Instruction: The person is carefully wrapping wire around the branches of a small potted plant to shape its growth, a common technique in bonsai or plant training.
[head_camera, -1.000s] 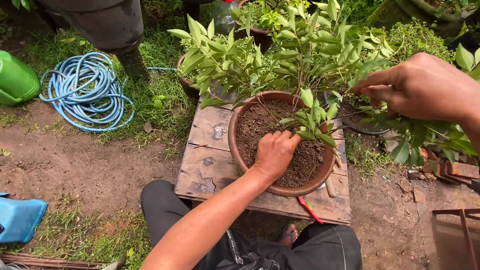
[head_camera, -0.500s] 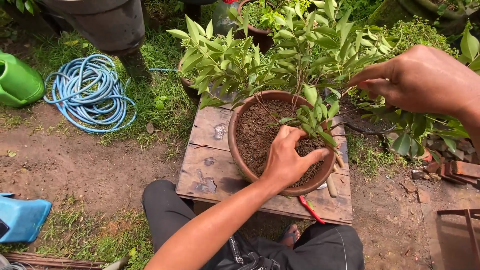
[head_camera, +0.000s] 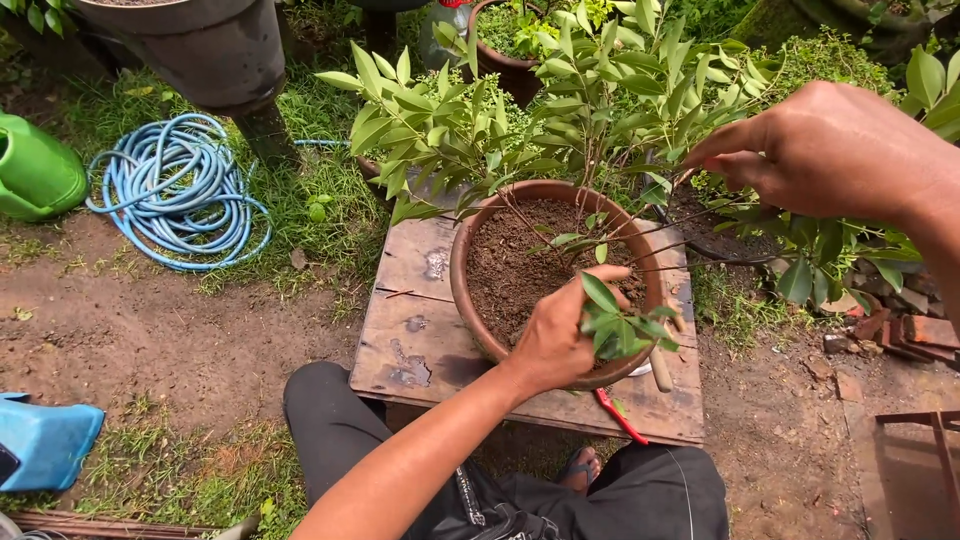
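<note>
A round terracotta clay pot (head_camera: 470, 290) filled with dark soil stands on a weathered wooden board (head_camera: 410, 330), just in front of the seated person's knees. The left hand (head_camera: 556, 338) rests at the pot's near rim with fingers curled, apparently around a low leafy sprig (head_camera: 620, 325), though the grip itself is hidden. The right hand (head_camera: 830, 150) is raised at the right, thumb and fingers pinched together on a thin branch of the green-leaved shrub (head_camera: 560, 110) growing from the pot. Red-handled pruning shears (head_camera: 618, 413) lie on the board beside the pot. A coiled blue hose (head_camera: 180, 190) lies on the grass, well apart to the left.
</note>
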